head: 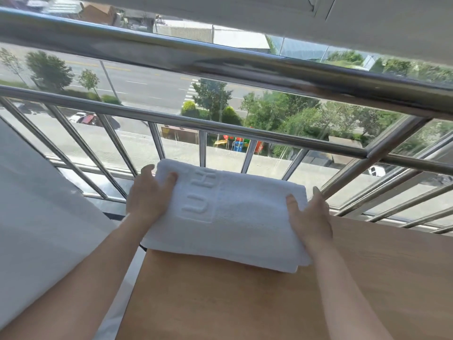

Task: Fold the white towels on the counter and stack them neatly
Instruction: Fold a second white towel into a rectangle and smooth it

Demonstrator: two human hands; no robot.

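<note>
Two hands hold one folded white towel (pixel 235 217) by its short ends at the far left corner of the pale wooden surface (pixel 245 303). The left hand (pixel 147 195) and right hand (pixel 308 217) each have their grip clasped on it, thumb on top and fingers wrapped round the edge, and its left end juts past the surface's left edge. Beyond stands a steel railing (pixel 220 57) before a window onto a road, trees and parked cars, and white fabric (pixel 36 204) lies at left.
</note>
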